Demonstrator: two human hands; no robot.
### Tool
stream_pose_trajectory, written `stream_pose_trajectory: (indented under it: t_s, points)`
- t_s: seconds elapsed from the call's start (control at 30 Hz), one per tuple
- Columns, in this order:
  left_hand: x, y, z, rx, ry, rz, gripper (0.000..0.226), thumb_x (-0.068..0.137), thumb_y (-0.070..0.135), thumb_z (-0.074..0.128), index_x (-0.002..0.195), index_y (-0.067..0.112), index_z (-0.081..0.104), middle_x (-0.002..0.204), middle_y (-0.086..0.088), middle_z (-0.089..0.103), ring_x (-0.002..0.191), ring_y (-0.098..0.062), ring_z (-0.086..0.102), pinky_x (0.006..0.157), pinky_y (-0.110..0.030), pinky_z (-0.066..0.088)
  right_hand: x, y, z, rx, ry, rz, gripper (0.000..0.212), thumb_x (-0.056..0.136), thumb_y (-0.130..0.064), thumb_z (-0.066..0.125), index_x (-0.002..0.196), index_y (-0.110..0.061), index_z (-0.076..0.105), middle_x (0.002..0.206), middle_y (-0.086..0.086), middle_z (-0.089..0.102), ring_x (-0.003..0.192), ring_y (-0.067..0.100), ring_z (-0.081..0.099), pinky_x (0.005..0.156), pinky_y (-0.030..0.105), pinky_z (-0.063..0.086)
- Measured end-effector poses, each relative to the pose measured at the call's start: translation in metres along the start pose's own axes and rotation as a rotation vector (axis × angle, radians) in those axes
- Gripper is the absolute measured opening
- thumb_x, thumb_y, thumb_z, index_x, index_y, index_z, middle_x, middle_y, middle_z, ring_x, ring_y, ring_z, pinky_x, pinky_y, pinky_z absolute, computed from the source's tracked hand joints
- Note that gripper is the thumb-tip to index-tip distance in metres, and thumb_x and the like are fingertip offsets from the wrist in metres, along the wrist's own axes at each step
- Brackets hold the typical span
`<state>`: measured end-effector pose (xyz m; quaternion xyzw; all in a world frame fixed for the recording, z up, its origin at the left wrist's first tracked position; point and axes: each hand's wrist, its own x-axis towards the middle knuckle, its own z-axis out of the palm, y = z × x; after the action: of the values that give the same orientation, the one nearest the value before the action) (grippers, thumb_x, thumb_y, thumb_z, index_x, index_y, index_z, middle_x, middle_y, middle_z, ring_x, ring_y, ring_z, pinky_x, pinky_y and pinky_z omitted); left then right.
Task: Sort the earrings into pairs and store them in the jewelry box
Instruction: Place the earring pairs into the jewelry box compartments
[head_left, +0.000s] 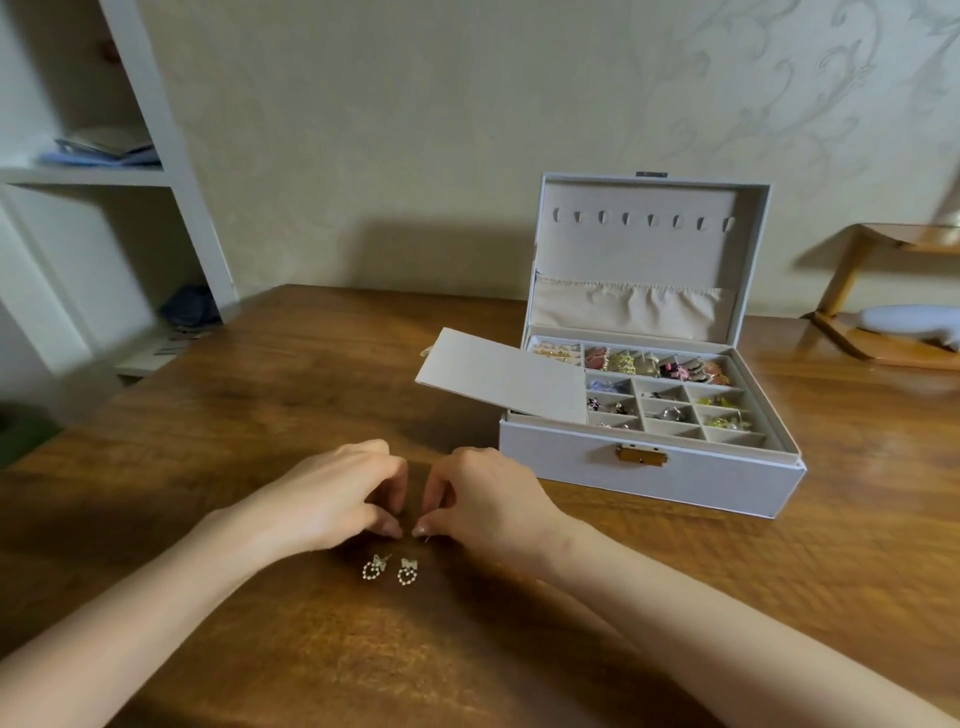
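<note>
Two matching earrings, pearl hearts under small bows, lie side by side on the wooden table: one (375, 567) on the left, the other (407, 570) on the right. Just beyond them my left hand (332, 493) and my right hand (483, 499) rest on the table with fingers curled, their thumb tips almost meeting. A thin metal pin (426, 540) shows under my right thumb and forefinger, which pinch it. Nothing shows in my left hand. The white jewelry box (649, 467) stands open at the right, with earrings in several compartments.
A loose beige divider lid (498, 374) lies tilted over the box's left part. White shelves (156, 176) stand at the far left, and a wooden stand (852, 280) at the far right. The wall rises behind the table.
</note>
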<state>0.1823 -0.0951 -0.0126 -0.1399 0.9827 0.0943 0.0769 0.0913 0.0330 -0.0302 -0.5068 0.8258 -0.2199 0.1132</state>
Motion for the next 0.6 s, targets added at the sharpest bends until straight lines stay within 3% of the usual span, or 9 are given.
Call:
stream_pose_trajectory:
  t_s: [0.3,0.5,0.6]
  points:
    - [0.000,0.008,-0.006,-0.087,0.008,0.017,0.012,0.083,0.032,0.066,0.080,0.032,0.054,0.088,0.015,0.052,0.080,-0.001,0.050,0.064,-0.018,0.038,-0.006,0.009,-0.015,0.175,-0.009,0.036,0.014,0.079,-0.030,0.073,0.076,-0.022,0.063,0.076,-0.008,0.060,0.069,0.005,0.054,0.058,0.018,0.042]
    - [0.005,0.041,-0.033,-0.238,0.099,0.147,0.011,0.082,0.031,0.066,0.077,0.031,0.056,0.069,0.013,0.056,0.059,0.003,0.051,0.052,-0.013,0.039,-0.033,0.029,-0.067,0.208,0.178,0.012,0.011,0.076,-0.032,0.074,0.079,-0.023,0.068,0.074,-0.012,0.062,0.062,-0.001,0.053,0.052,0.011,0.039]
    - [0.020,0.068,-0.049,-0.330,0.233,0.257,0.014,0.079,0.030,0.070,0.072,0.028,0.058,0.063,0.015,0.056,0.057,0.002,0.047,0.054,-0.012,0.038,-0.045,0.053,-0.101,0.222,0.315,0.058,0.010,0.073,-0.028,0.078,0.071,-0.024,0.069,0.058,-0.018,0.061,0.053,-0.008,0.051,0.051,0.009,0.038]
